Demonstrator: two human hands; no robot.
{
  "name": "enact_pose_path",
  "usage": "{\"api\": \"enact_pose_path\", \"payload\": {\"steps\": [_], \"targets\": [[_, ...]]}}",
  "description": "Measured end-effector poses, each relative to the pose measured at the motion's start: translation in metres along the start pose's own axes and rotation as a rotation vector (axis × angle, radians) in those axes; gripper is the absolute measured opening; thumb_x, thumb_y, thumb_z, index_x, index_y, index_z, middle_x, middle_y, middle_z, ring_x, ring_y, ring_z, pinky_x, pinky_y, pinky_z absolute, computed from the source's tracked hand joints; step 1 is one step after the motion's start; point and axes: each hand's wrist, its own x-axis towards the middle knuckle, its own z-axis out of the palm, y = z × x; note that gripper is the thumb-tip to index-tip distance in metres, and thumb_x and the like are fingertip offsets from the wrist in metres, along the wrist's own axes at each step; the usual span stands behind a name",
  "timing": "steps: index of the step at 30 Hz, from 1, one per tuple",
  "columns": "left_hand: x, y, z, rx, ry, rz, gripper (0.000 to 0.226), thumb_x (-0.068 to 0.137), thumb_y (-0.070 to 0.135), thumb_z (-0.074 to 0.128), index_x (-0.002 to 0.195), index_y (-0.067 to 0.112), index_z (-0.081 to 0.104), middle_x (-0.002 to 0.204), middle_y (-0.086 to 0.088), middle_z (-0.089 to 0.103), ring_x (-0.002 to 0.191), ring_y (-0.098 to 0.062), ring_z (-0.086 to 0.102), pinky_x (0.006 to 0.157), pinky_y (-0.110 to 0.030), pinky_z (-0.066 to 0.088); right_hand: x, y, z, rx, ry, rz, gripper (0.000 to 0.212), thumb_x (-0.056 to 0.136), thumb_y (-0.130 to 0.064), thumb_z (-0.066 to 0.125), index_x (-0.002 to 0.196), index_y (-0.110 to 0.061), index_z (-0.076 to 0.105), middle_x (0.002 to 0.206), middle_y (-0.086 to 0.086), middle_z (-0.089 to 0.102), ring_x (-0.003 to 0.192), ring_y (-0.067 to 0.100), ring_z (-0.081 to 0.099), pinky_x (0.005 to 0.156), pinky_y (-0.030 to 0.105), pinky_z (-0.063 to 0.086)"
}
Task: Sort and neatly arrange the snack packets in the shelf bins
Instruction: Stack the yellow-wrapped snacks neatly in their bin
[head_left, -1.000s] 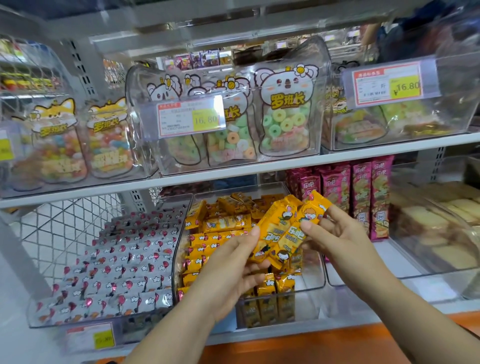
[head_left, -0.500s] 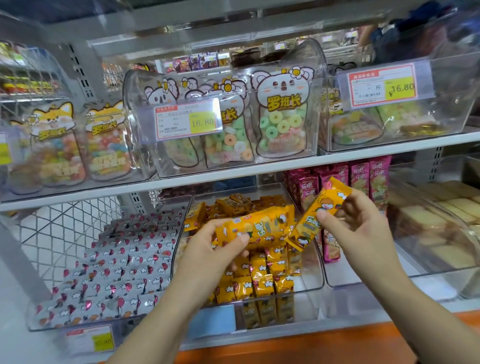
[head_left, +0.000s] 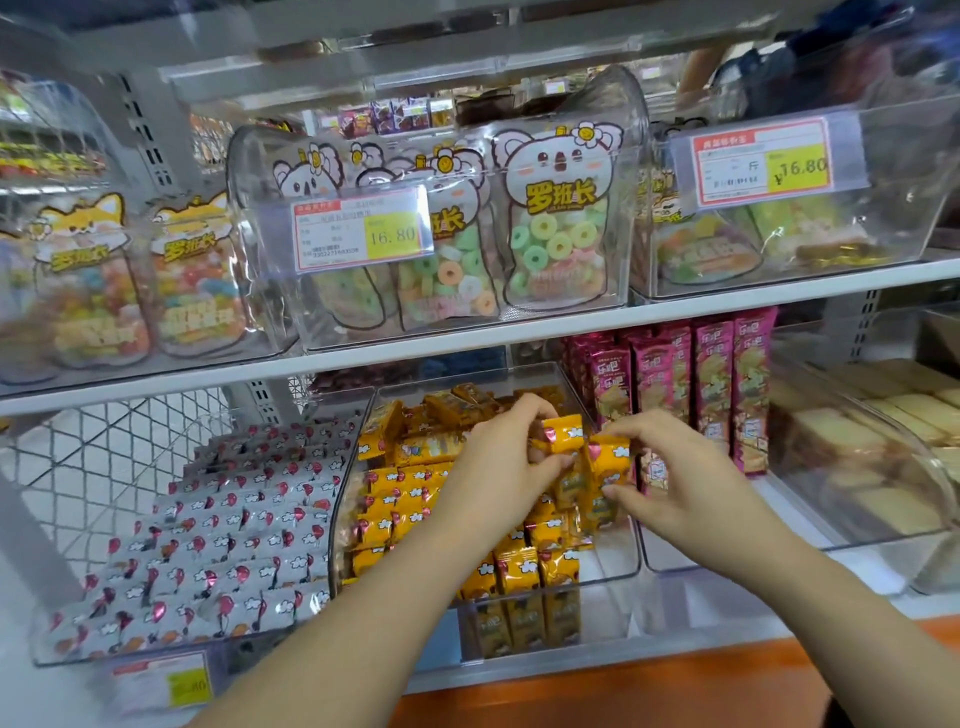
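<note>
Both my hands are inside the clear middle bin (head_left: 621, 561) on the lower shelf, which is filled with yellow snack packets (head_left: 410, 499). My left hand (head_left: 506, 467) grips one upright yellow packet (head_left: 563, 434) by its top end. My right hand (head_left: 670, 475) pinches another yellow packet (head_left: 610, 460) right beside it, thumb below and fingers over its top. The two held packets stand side by side against the bin's right wall, above a row of packets that my hands partly hide.
A bin of silver packets with red balloons (head_left: 218, 540) sits to the left. Upright magenta packets (head_left: 711, 384) fill the bin on the right, then pale wafer bars (head_left: 852, 447). Gummy-ring candy bags (head_left: 561, 234) stand on the upper shelf behind price tags (head_left: 363, 228).
Both hands have dropped from in front of the bin down into it, carrying the yellow packets, which were held tilted and apart and now stand upright side by side.
</note>
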Motion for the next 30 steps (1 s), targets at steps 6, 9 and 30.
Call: {"api": "enact_pose_path", "payload": {"steps": [6, 9, 30], "targets": [[0.009, -0.008, 0.014, 0.137, -0.13, -0.037, 0.027, 0.084, 0.033, 0.067, 0.107, 0.032, 0.053, 0.087, 0.013, 0.06, 0.082, -0.008, 0.058, 0.074, -0.033, 0.053, 0.006, -0.003, 0.009, -0.327, -0.1, 0.055, 0.042, 0.068, -0.033, 0.079, 0.105, -0.024, 0.061, 0.107, -0.009, 0.058, 0.114, 0.016, 0.043, 0.096, 0.033, 0.032], [0.006, -0.016, 0.021, 0.26, -0.2, -0.035, 0.021, 0.087, 0.034, 0.063, 0.108, 0.03, 0.06, 0.107, 0.008, 0.061, 0.099, -0.014, 0.056, 0.084, -0.035, 0.05, 0.006, -0.001, 0.02, -0.511, -0.149, -0.008, 0.044, 0.043, -0.038, 0.088, 0.078, -0.024, 0.066, 0.089, -0.004, 0.061, 0.099, 0.026, 0.055, 0.092, 0.045, 0.042], [-0.015, -0.043, 0.012, 0.182, -0.046, -0.03, 0.026, 0.096, 0.024, 0.049, 0.117, 0.031, 0.063, 0.121, 0.012, 0.057, 0.113, -0.009, 0.051, 0.099, -0.035, 0.042, 0.005, 0.001, 0.038, -0.494, -0.286, -0.045, 0.02, 0.075, -0.045, 0.071, 0.074, -0.028, 0.062, 0.094, -0.014, 0.066, 0.133, 0.012, 0.032, 0.111, 0.038, -0.019]]}}
